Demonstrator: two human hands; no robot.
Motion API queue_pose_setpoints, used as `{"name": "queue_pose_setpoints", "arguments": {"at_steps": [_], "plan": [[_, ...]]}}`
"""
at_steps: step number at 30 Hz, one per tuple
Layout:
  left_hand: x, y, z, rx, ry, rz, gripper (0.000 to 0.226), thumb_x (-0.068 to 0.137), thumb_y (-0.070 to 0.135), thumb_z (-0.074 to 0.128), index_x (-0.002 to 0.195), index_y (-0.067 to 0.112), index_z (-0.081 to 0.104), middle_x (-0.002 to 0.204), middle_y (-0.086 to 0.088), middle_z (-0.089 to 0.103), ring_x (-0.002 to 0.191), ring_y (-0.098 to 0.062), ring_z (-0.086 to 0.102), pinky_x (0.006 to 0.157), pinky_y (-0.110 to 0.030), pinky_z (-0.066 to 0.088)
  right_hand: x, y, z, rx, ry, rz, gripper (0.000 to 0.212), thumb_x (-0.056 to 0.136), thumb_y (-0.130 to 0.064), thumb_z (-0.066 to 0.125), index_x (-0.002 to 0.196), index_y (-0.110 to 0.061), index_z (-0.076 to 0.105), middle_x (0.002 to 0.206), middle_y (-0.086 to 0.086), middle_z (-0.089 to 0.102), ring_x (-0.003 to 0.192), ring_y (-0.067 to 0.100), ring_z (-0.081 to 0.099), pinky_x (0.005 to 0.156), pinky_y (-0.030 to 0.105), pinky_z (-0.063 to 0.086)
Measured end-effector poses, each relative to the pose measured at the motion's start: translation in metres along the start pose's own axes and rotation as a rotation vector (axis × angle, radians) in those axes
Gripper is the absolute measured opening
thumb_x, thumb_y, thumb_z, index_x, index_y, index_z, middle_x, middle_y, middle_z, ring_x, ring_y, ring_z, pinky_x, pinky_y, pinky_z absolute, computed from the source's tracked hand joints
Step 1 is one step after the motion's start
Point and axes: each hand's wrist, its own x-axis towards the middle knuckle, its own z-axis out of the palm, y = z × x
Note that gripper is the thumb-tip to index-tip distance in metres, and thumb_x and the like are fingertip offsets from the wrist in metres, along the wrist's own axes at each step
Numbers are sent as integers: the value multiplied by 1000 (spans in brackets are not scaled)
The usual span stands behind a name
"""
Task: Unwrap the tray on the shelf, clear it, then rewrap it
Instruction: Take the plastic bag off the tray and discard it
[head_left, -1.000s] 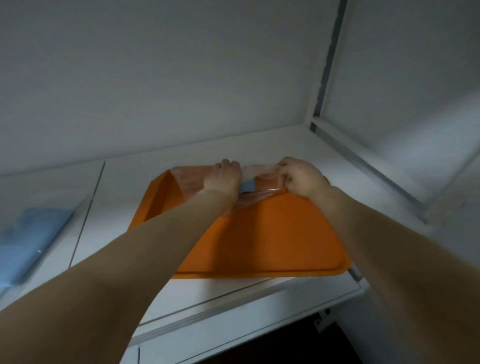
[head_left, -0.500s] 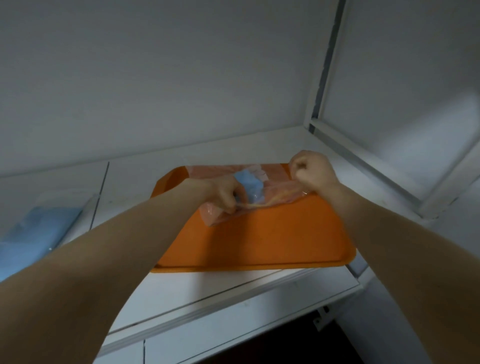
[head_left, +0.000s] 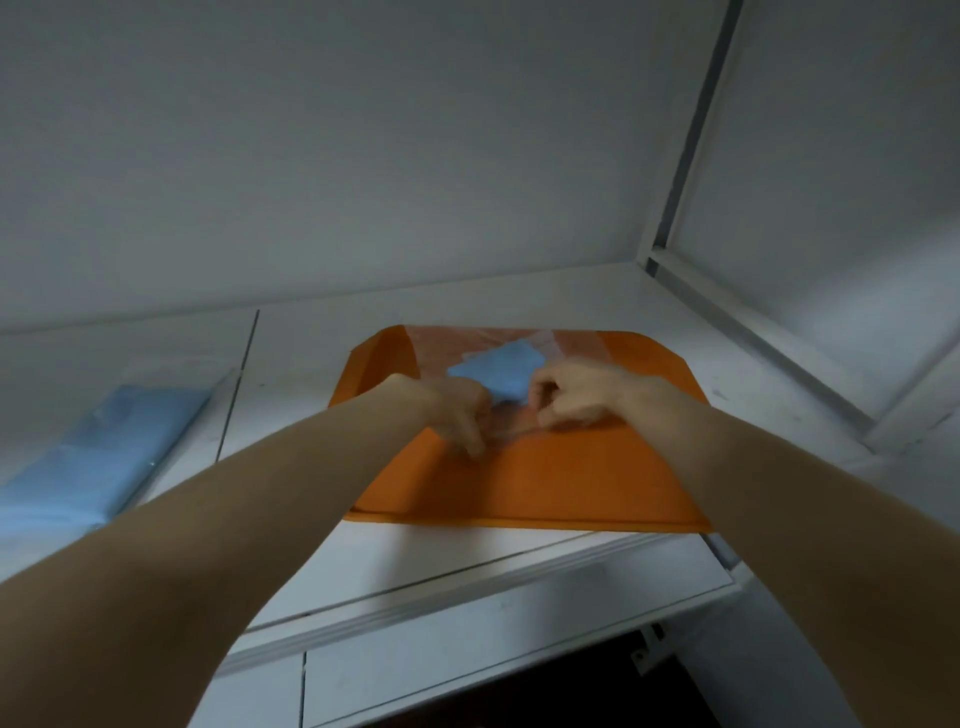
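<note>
An orange tray (head_left: 571, 483) lies flat on the white shelf (head_left: 291, 353). On its far half sits a clear plastic wrap (head_left: 462, 345) with a light blue item (head_left: 498, 371) inside it. My left hand (head_left: 457, 415) pinches the near edge of the wrap, fingers curled down onto the tray. My right hand (head_left: 576, 395) grips the same near edge just to the right, knuckles up. The two hands are almost touching above the tray's middle. Part of the blue item is hidden behind them.
A blue folded sheet in a clear sleeve (head_left: 98, 447) lies on the shelf at the left. The back wall and a white side frame (head_left: 779, 332) close the shelf at the rear and right. A dark gap (head_left: 571, 691) opens below the shelf front.
Both hands have drawn the wrap's near edge toward me and come together at the tray's middle. The wrap now lies flatter, with more of the blue item showing.
</note>
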Motion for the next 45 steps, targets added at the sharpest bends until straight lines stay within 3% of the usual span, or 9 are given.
{"name": "queue_pose_setpoints", "arguments": {"at_steps": [4, 10, 13, 17, 21, 28, 36, 42, 45], "plan": [[-5, -2, 3, 72, 67, 1, 32, 82, 19, 64, 113, 8, 60, 98, -7, 65, 75, -16, 58, 56, -21, 45, 4, -18, 7, -99, -51, -101, 54, 66, -46, 81, 111, -25, 59, 104, -7, 54, 97, 12, 53, 86, 28, 46], [-8, -3, 1, 35, 176, -19, 30, 86, 36, 61, 107, 14, 62, 90, -5, 62, 68, -17, 57, 56, -24, 46, 13, -25, 11, -134, 60, -138, 12, 89, -29, 62, 90, -18, 68, 93, 2, 67, 83, 16, 56, 77, 33, 45], [-5, -5, 0, 143, 286, -17, 40, 88, 47, 57, 107, 13, 66, 99, -3, 69, 87, -22, 62, 70, -30, 47, 13, -27, 6, -45, 78, -124, 12, 86, -28, 66, 78, -20, 63, 77, -3, 58, 74, 15, 52, 69, 29, 40], [-6, -2, -6, 88, 272, 10, 41, 95, 40, 47, 96, 8, 72, 89, -8, 73, 81, -23, 67, 66, -30, 47, 9, -32, 5, -60, 79, -126, 30, 80, -28, 74, 104, -12, 67, 90, -1, 63, 82, 15, 55, 69, 30, 41], [-6, 0, -8, 132, 264, 9, 28, 96, 26, 49, 105, 10, 70, 98, -10, 71, 78, -21, 60, 69, -30, 45, 9, -35, 6, -87, 115, -145, 24, 87, -22, 66, 106, -7, 69, 107, 10, 69, 98, 25, 61, 82, 32, 46], [-5, -1, -16, 162, 284, 10, 20, 93, 22, 53, 102, 12, 68, 87, -3, 64, 73, -18, 55, 67, -26, 41, 4, -18, -1, -165, 137, -149, 20, 92, -21, 60, 106, -10, 69, 109, 5, 69, 100, 21, 61, 73, 23, 35], [-2, -3, -23, 201, 271, 17, 16, 92, 22, 56, 98, 16, 69, 106, -3, 68, 92, -22, 62, 71, -25, 43, -2, 10, -5, -185, 155, -43, 20, 92, -22, 58, 105, -12, 70, 109, 4, 68, 98, 19, 61, 82, 29, 46], [-5, -4, -24, 298, 242, -61, 23, 91, 29, 55, 106, 15, 65, 101, -1, 63, 86, -17, 55, 70, -28, 44, -8, 27, -8, -183, 157, 10, 24, 93, -23, 57, 110, -14, 71, 116, 1, 67, 104, 20, 61, 89, 32, 48], [1, 11, -19, 416, 290, -77, 34, 90, 46, 50, 101, 15, 59, 87, -1, 56, 80, -21, 57, 67, -31, 50, -7, 22, -8, -210, 152, -19, 22, 93, -24, 56, 104, -10, 71, 107, 3, 66, 91, 18, 58, 70, 25, 41]]}}
